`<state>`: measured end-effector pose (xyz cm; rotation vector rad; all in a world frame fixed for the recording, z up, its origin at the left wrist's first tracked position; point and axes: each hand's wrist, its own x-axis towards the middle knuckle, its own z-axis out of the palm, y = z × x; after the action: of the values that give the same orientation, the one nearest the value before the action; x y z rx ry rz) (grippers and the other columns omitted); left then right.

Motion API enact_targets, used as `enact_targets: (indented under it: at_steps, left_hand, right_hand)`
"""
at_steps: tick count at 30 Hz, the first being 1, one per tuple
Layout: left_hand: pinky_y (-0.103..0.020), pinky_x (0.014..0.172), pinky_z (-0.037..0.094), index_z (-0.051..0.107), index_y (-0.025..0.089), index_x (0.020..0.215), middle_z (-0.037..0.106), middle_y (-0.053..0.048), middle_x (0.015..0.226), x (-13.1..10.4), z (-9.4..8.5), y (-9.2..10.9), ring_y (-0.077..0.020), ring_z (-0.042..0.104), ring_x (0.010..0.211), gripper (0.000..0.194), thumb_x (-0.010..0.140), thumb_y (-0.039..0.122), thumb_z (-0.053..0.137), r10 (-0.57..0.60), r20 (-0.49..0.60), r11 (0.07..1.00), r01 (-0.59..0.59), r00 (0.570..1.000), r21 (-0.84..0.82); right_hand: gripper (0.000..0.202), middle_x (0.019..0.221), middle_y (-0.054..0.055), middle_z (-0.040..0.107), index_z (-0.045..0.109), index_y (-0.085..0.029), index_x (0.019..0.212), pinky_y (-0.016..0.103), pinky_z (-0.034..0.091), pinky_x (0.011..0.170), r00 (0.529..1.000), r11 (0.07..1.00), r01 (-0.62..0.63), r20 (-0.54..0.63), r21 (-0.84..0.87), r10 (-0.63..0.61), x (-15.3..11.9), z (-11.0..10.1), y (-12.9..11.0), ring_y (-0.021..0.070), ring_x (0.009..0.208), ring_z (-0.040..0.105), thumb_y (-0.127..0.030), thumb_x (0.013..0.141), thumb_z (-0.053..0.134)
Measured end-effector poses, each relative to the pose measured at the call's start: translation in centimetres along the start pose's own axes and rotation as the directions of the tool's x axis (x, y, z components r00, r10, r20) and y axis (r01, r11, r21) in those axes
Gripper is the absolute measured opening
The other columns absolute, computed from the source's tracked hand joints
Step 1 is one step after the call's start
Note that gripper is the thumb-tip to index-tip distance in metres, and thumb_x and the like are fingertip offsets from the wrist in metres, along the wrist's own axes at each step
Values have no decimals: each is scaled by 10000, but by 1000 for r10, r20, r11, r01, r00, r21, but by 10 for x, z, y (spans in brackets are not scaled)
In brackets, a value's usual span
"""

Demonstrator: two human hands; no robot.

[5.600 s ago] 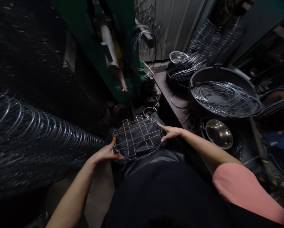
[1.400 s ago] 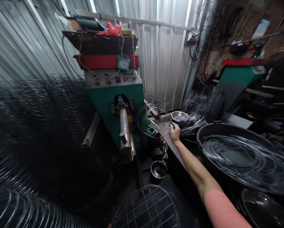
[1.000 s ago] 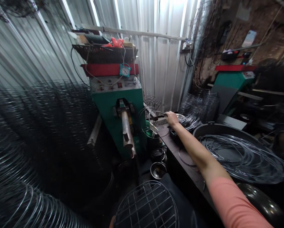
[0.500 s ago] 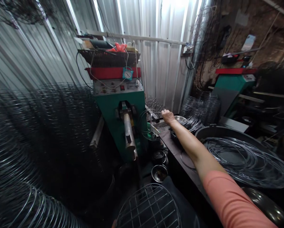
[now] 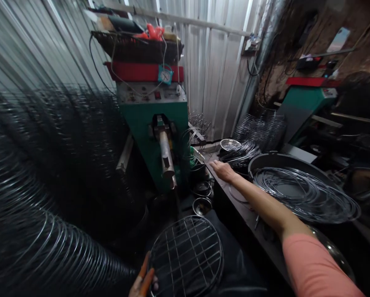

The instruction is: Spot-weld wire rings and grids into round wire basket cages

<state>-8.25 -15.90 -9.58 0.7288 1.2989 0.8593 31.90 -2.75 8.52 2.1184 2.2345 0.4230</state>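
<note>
At the lower middle, my left hand (image 5: 143, 278) has its fingers at the left rim of a round wire rack (image 5: 186, 255), whose crossed wires form a grid. The rack rests over my dark-covered lap. My right hand (image 5: 222, 170) reaches out above the near edge of a low bench (image 5: 247, 206), its fingers pinched together. A thin wire seems to run left from its fingertips, too fine to make out fully. Wire rings (image 5: 197, 163) hang beside the green machine (image 5: 132, 123), left of my right hand.
A machine arm (image 5: 166, 154) juts toward me. Stacked wire rings (image 5: 67, 243) fill the left. Metal bowls (image 5: 202, 206) stand below the bench. A large tub (image 5: 259, 163) of wire hoops (image 5: 311, 192) and a second green machine (image 5: 299, 107) are on the right.
My right hand has come down and back from the hanging rings. My left hand now shows at the rack's rim. The view has tilted lower.
</note>
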Motion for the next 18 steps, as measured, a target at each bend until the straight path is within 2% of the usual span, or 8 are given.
enact_targets:
  at_steps: [2,5,8,10,12,15,17,18]
  left_hand:
    - [-227,568,456,461,218,1339,580,25,625,-4,0,3,-129,547,577,936,527,550,789,0,15,999,1,1000,-42]
    - [-178,575,428,404,275,1368,552,53,628,-15,3,8,-86,512,575,857,623,522,749,46,36,996,-43,998,-72]
    - [-164,568,417,411,280,1361,538,59,624,-24,11,13,-76,500,571,794,664,478,734,66,47,991,-60,997,-119]
    - [-163,558,411,439,247,1346,533,54,620,-28,16,13,-72,491,564,776,661,452,741,72,38,981,-64,997,-183]
    - [-158,562,406,476,218,1319,527,51,618,-29,20,11,-65,481,565,742,660,423,749,96,31,968,-86,995,-236]
    - [-162,571,407,504,199,1297,535,42,630,-30,20,9,-69,482,584,703,674,426,739,131,17,955,-122,991,-272]
    - [-180,586,423,513,183,1289,566,19,660,-30,17,9,-88,502,614,682,712,508,680,137,15,948,-126,991,-294]
    - [-192,600,434,525,175,1278,582,4,680,-30,16,9,-99,514,636,678,732,562,633,133,20,942,-120,991,-313]
  right_hand:
    - [299,1023,129,596,557,-139,1121,246,354,577,994,995,-97,-53,7,97,-27,-3,8,199,854,572,-102,901,356]
    - [298,975,119,620,571,-144,1107,259,402,622,952,980,-180,-235,84,195,-68,-28,31,204,811,590,-145,911,346]
    - [270,969,96,636,591,-169,1064,300,450,730,875,961,-66,-448,269,186,-107,-60,47,212,856,599,-220,910,375]
    - [251,937,77,638,601,-182,1032,323,463,742,836,898,-2,-491,441,243,-125,-73,43,205,830,600,-275,902,407]
    - [241,816,45,622,608,-186,1001,303,466,649,871,771,2,-380,637,312,-135,-73,25,176,693,580,-321,882,448]
    - [255,609,-25,521,610,-182,966,234,396,476,965,488,-111,-23,866,260,-137,-44,-26,113,476,458,-362,844,478]
    - [265,545,-52,466,610,-179,948,213,360,429,973,320,-216,175,922,154,-135,-14,-63,94,415,400,-361,824,463]
    - [265,530,-58,454,612,-179,941,210,354,418,964,273,-264,242,925,112,-134,2,-79,93,402,389,-351,813,458]
